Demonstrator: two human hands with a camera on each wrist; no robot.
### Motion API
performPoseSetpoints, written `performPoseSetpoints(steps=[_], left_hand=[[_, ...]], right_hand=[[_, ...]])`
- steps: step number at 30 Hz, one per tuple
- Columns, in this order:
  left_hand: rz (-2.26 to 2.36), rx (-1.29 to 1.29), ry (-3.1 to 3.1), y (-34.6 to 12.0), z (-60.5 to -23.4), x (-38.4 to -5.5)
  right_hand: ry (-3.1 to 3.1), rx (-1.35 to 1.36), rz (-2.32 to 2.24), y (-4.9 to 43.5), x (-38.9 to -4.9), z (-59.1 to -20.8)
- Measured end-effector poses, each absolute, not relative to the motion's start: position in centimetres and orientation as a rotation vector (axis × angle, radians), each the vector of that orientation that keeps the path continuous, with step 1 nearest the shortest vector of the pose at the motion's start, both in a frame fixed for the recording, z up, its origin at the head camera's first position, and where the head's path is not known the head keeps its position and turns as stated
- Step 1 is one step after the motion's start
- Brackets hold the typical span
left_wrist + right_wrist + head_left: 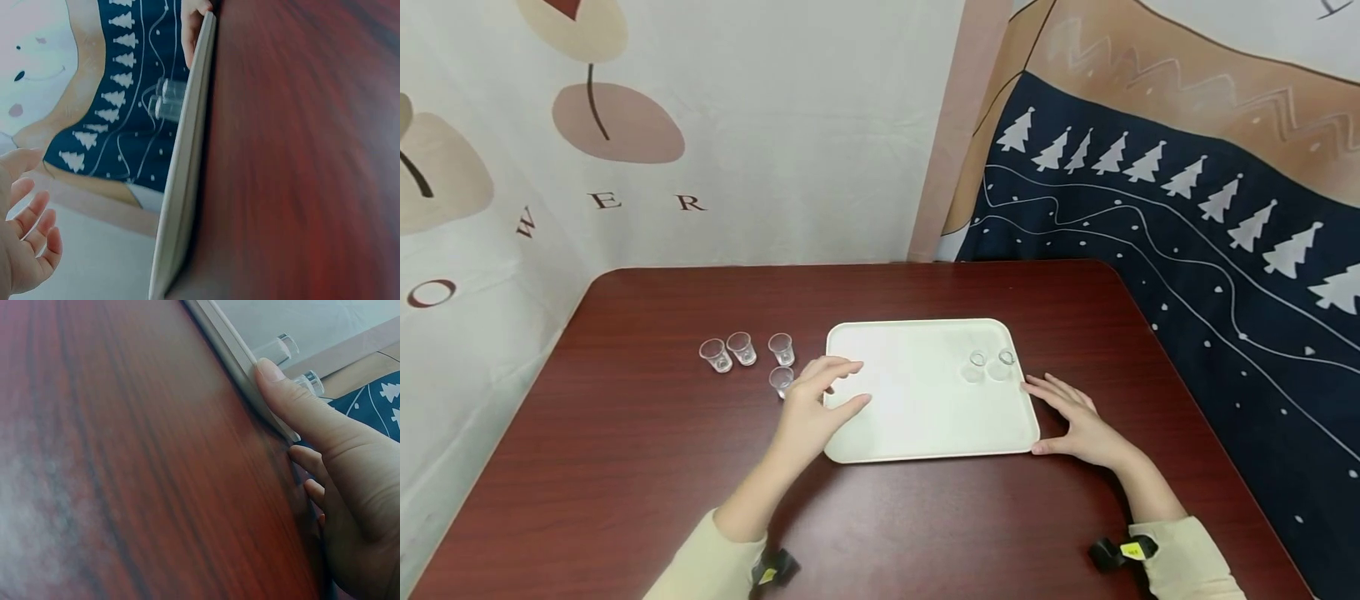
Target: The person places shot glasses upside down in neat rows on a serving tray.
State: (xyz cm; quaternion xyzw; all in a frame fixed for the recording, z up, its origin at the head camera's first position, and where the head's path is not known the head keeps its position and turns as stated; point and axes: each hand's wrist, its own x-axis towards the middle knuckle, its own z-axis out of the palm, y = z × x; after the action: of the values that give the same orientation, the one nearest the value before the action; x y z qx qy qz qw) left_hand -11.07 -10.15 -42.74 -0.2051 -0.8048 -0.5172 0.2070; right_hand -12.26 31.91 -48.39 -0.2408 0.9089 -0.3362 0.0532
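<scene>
A white tray [917, 417] lies on the table, with two small clear shot glasses [977, 358] near its right side. These two glasses appear to stand upside down, their thick bases up. Over the tray's left edge hovers my left hand [820, 398], thumb and fingers spread apart with nothing between them. Thumb and fingertips of my right hand [1086, 429] rest along the tray's right edge; in the right wrist view the thumb [294, 403] lies against the rim. Several more shot glasses [741, 348] stand mouth up left of the tray, one partly behind my left hand.
The dark red wooden table [625, 433] has rounded far corners. A white printed curtain [790, 150] hangs behind it, and a navy cloth with white trees [1150, 225] hangs along the right side. Black devices [1123, 552] are strapped to both wrists.
</scene>
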Motion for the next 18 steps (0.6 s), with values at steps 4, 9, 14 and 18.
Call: performPoseSetpoints(steps=[4, 9, 14, 18], left_hand=[[-1.407, -0.487, -2.250, -12.3, -43.2, -10.8], [-1.405, -0.371, -2.245, -14.4, -42.8, -10.5], [-1.338, -0.296, -2.260, -15.4, -40.8, -9.5], [-1.322, -0.233, -2.284, -16.6, -40.6, -9.4]], right_hand=[[2.761, -0.735, -1.034, 32.0, -12.2, -48.5], [2.747, -0.727, -1.040, 31.9, -12.3, -48.4], [2.735, -0.713, -1.034, 31.9, -12.4, -48.4], [2.733, -0.703, -1.035, 32.0, -12.3, -48.3]])
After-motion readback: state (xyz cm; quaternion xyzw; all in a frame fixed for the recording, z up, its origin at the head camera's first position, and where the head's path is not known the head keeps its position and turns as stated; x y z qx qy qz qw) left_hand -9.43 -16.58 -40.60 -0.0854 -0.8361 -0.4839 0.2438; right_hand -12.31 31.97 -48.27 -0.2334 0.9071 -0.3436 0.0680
